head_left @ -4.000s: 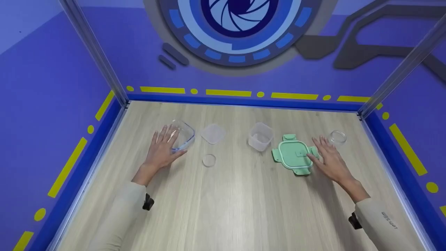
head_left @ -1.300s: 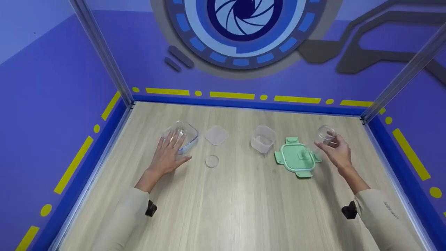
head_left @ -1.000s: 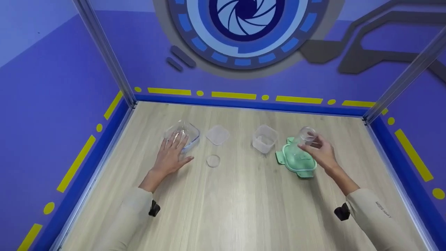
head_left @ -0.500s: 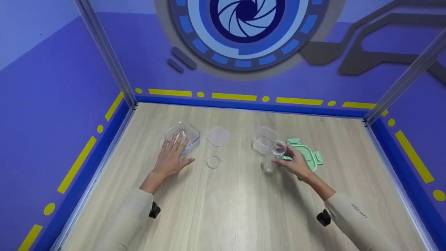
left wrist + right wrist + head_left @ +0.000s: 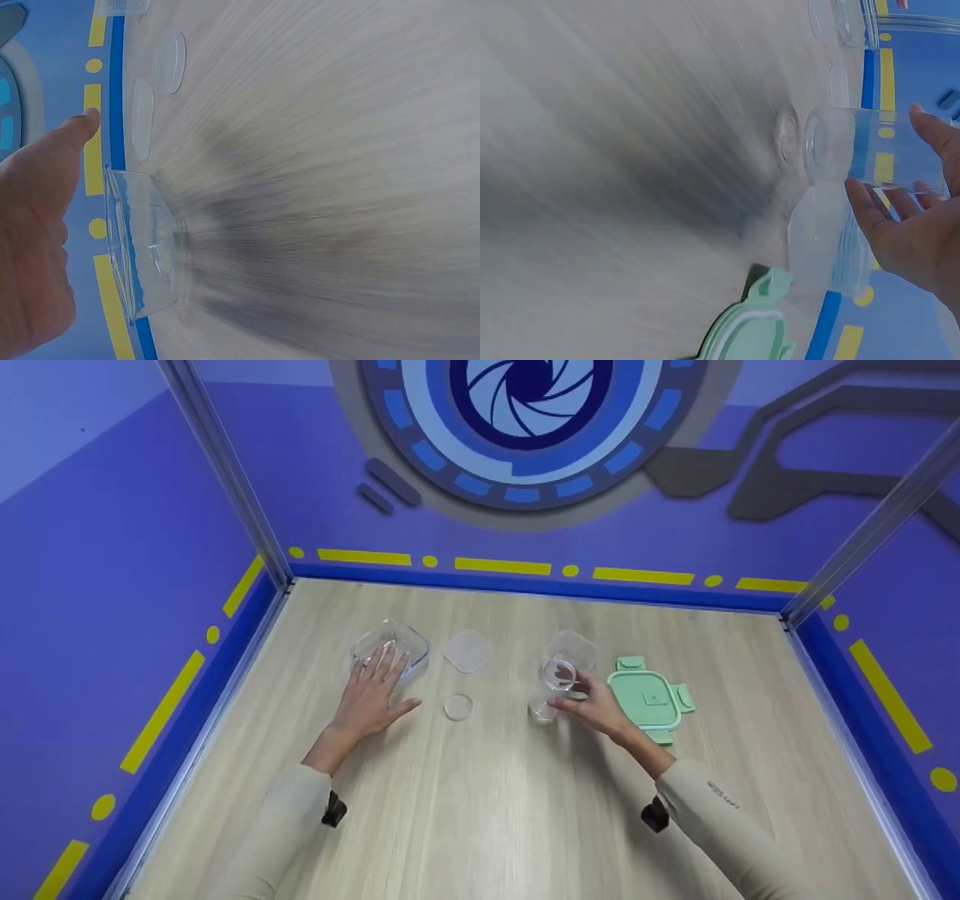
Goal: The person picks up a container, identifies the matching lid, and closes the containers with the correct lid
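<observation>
I'm side-gripping the clear cylindrical jar (image 5: 847,146) with the right hand (image 5: 595,706), presumably leaving its mouth free. The left hand (image 5: 369,697), fingers straight, is overlapping the glass container (image 5: 154,244), contact unclear; behind the jar, a frosted tub (image 5: 574,646) is standing.

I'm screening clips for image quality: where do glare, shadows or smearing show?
Head: pale sheen on the wood-grain tabletop, soft shadow below the right hand; left wrist: dark streaky shadows beside the clear square container, the grain smeared; right wrist: a broad, soft shadow near the clear cylindrical jar.
</observation>
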`<state>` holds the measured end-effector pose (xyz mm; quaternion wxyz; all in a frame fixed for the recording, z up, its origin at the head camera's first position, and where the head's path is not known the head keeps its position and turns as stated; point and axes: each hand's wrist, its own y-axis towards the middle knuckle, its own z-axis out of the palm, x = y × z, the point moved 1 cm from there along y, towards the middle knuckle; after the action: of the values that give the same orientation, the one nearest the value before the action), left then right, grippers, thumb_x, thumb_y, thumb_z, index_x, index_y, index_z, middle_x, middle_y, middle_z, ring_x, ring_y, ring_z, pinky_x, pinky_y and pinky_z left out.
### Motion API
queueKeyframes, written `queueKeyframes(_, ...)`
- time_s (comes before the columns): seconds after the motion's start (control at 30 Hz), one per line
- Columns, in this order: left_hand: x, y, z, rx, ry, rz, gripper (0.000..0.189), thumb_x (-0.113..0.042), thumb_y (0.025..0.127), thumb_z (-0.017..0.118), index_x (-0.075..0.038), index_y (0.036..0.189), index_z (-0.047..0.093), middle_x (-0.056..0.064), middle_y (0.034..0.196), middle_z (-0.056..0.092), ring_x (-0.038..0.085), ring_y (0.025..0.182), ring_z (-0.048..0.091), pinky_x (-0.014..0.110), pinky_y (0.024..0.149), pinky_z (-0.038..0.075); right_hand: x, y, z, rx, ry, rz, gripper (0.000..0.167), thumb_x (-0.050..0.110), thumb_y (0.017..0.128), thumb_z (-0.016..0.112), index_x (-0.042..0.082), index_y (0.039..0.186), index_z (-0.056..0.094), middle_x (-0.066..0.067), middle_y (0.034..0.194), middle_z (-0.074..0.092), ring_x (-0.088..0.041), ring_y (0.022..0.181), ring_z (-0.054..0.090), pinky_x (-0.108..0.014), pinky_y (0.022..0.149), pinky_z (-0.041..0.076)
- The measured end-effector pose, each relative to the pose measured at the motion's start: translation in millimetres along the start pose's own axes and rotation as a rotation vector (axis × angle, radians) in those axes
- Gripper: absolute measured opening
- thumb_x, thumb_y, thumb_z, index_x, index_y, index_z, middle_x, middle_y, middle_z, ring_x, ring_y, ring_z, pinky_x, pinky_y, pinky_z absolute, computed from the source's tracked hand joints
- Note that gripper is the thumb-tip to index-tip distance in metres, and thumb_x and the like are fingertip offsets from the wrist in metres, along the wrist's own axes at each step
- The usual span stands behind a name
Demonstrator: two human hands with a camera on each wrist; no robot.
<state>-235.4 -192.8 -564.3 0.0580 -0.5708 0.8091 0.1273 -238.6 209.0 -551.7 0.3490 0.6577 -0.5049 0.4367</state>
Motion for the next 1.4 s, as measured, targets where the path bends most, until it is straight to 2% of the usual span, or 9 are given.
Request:
queueKeyframes(0.23,-6.0,3.7,4.4,-0.014,0.007,0.029,0.083,-0.055,0.096,0.061,-0.008,0.159,0.034,0.021,0.169,0.023,0.041,0.157,0.021,0.063,0.125,0.017,-25,9.0,14,-0.061,0.084,0.029,0.066,0.003,0.085,0.08,-0.007,0.143,0.049,-0.031,0.139,0.059,-0.046,0.133,0.054,-0.055,0.111,0.046)
queueKeyframes(0.5,-9.5,7.9,5.2,-0.028,0.013,0.054,0.083,-0.054,0.095,0.062,-0.007,0.158,0.035,0.023,0.167,0.025,0.041,0.156,0.023,0.063,0.124,0.018,-32,9.4,22,-0.136,0.024,0.011,0.068,0.009,0.085,0.082,-0.002,0.144,0.051,-0.025,0.139,0.061,-0.041,0.129,0.059,-0.054,0.103,0.052)
queueKeyframes(0.73,-14.9,13.8,9.4,0.012,0.019,0.045,0.085,-0.052,0.095,0.064,-0.002,0.157,0.035,0.026,0.166,0.027,0.042,0.156,0.023,0.061,0.125,0.019,-32,9.3,24,-0.123,0.01,-0.035,0.067,0.008,0.085,0.082,-0.004,0.143,0.05,-0.026,0.139,0.06,-0.043,0.129,0.058,-0.057,0.111,0.045)
queueKeyframes(0.83,-20.1,18.3,10.1,0.01,-0.018,0.052,0.085,-0.05,0.095,0.065,0.0,0.157,0.035,0.026,0.164,0.031,0.041,0.155,0.026,0.061,0.124,0.021,-32,9.0,24,-0.123,0.005,-0.05,0.068,0.009,0.085,0.082,-0.003,0.144,0.05,-0.026,0.139,0.06,-0.044,0.129,0.058,-0.058,0.112,0.044)
queueKeyframes(0.97,-28.5,25.0,12.7,-0.003,-0.088,0.072,0.083,-0.046,0.096,0.067,-0.001,0.157,0.034,0.024,0.161,0.038,0.041,0.15,0.035,0.061,0.12,0.029,-32,9.7,26,-0.125,-0.002,-0.044,0.069,0.012,0.085,0.083,0.0,0.145,0.049,-0.024,0.14,0.059,-0.043,0.129,0.058,-0.056,0.113,0.043)
queueKeyframes(1.13,-37.5,27.4,20.8,-0.059,-0.157,0.091,0.078,-0.044,0.095,0.07,-0.002,0.154,0.04,0.022,0.153,0.048,0.041,0.14,0.047,0.059,0.111,0.041,-34,9.4,29,-0.124,0.004,-0.033,0.068,0.01,0.086,0.082,-0.001,0.145,0.049,-0.026,0.138,0.061,-0.044,0.129,0.058,-0.057,0.112,0.044)
queueKeyframes(1.3,-42.7,25.5,33.3,-0.124,-0.275,0.032,0.077,-0.043,0.091,0.075,-0.002,0.149,0.047,0.021,0.145,0.057,0.041,0.134,0.053,0.06,0.105,0.045,-35,9.2,30,-0.11,-0.025,-0.048,0.07,0.014,0.086,0.082,0.0,0.146,0.048,-0.025,0.137,0.061,-0.044,0.127,0.059,-0.058,0.111,0.044)
queueKeyframes(1.4,-45.7,25.7,42.4,-0.093,-0.323,-0.032,0.083,-0.045,0.086,0.08,-0.003,0.149,0.047,0.021,0.144,0.057,0.041,0.135,0.052,0.062,0.108,0.042,-36,9.3,29,-0.114,-0.031,-0.051,0.072,0.014,0.086,0.082,0.001,0.148,0.047,-0.025,0.137,0.061,-0.043,0.127,0.059,-0.058,0.111,0.044)
